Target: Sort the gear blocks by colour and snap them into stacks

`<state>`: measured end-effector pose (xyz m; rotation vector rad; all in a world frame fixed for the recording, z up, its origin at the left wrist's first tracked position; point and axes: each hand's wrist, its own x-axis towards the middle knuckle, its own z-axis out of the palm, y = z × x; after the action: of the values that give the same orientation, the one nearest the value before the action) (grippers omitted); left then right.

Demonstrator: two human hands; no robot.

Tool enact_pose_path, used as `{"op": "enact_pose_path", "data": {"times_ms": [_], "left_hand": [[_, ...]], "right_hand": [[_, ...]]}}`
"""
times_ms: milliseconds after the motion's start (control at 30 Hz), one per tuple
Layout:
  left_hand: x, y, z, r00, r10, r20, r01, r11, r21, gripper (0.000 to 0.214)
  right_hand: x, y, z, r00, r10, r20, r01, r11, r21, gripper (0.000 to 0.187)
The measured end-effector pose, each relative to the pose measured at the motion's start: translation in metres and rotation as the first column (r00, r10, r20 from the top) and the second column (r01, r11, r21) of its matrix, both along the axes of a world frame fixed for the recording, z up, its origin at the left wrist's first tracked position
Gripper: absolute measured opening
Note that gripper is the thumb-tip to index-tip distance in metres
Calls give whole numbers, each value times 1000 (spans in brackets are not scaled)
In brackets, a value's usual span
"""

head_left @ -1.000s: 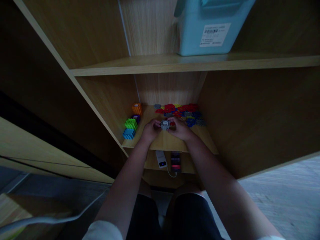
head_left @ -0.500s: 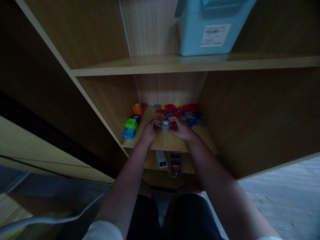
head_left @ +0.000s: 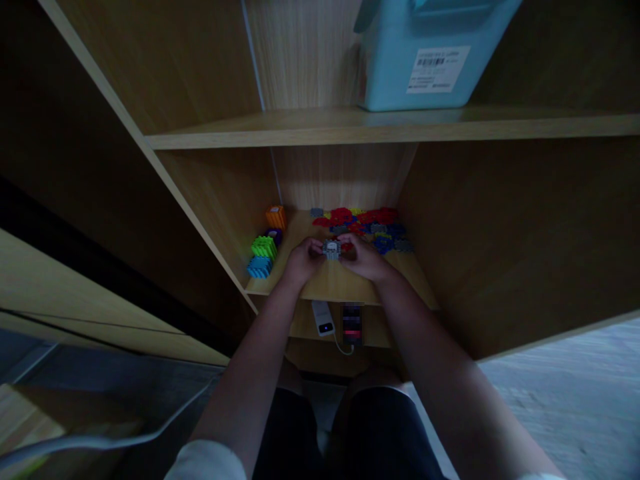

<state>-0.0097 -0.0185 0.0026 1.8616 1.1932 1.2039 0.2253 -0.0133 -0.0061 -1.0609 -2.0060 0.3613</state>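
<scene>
Both my hands are inside a low shelf compartment, pinching a small grey toothed block [head_left: 331, 249] between them. My left hand [head_left: 301, 261] grips its left side and my right hand [head_left: 364, 259] grips its right side, fingers closed on it. The block is held just above the wooden shelf board [head_left: 330, 285]. Behind it lies a pile of loose red, blue and grey interlocking pieces [head_left: 367, 225].
At the shelf's left stand finished cubes: orange [head_left: 275, 217], purple [head_left: 273, 235], green [head_left: 263, 247] and blue [head_left: 259, 267]. A light blue storage box [head_left: 425, 53] sits on the shelf above. On the lower shelf lie a white device [head_left: 323, 317] and a dark phone [head_left: 353, 324].
</scene>
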Motion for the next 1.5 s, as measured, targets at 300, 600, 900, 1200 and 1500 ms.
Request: {"op": "enact_pose_path", "data": {"times_ms": [300,600,900,1200,1500], "left_hand": [[0,2,-3,1000,-3,0,3,1000,-6,28],[0,0,0,1000,5,6,-5,1000,-14,28],[2,0,1,999,32,-8,-32,999,-8,26],[1,0,1,999,37,-26,-37,999,2,25],[0,4,-6,1000,21,-18,-21,1000,14,27]], "right_hand": [[1,4,-5,1000,16,-17,-16,1000,-2,54],[1,4,-5,1000,22,-6,-22,1000,19,52],[-1,-1,3,1000,-13,-8,13,999,30,38],[5,-16,20,609,-793,0,786,604,-131,35],[-4,-21,20,385,-861,333,914,405,-10,40]]}}
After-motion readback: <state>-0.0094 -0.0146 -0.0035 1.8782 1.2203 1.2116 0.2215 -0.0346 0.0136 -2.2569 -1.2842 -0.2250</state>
